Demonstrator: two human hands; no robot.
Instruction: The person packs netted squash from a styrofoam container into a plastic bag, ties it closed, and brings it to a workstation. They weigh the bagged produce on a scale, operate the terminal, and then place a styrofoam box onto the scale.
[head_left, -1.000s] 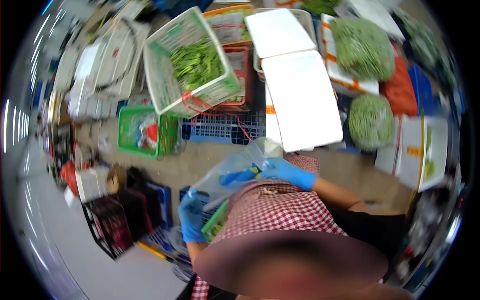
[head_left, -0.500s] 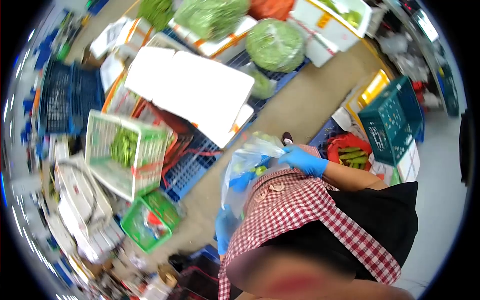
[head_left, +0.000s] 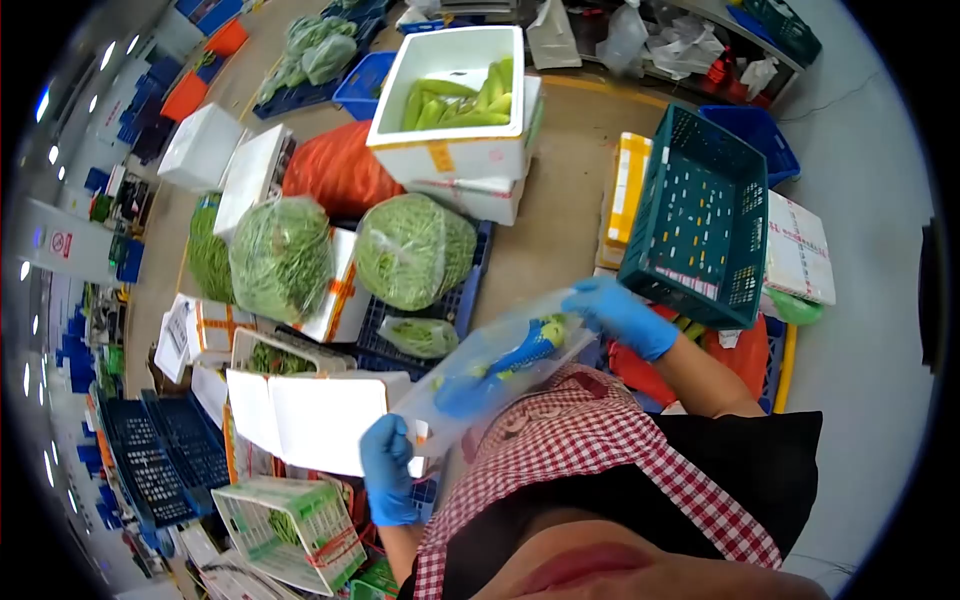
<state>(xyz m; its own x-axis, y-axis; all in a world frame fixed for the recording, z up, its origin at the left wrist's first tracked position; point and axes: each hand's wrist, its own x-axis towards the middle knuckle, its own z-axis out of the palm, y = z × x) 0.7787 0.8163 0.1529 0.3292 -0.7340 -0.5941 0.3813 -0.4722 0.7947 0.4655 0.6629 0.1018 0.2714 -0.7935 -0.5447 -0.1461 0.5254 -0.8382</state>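
Produce (head_left: pixel 553 328), green, already lies inside a long, clear, blue-marked plastic bag (head_left: pixel 486 362); blue-gloved left hand (head_left: pixel 388 468) and right hand (head_left: pixel 622 315) pinch its ends; whether sealed, I can't tell.

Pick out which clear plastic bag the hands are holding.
The long bag in front of the checkered apron, stretched between left hand and right hand; the round bags and small bag of greens lie unheld beyond.

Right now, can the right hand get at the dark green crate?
Probably yes: the dark green crate sits just beyond the right hand, with nothing visible between them. That hand holds the clear plastic bag, though, so it would likely need to let go.
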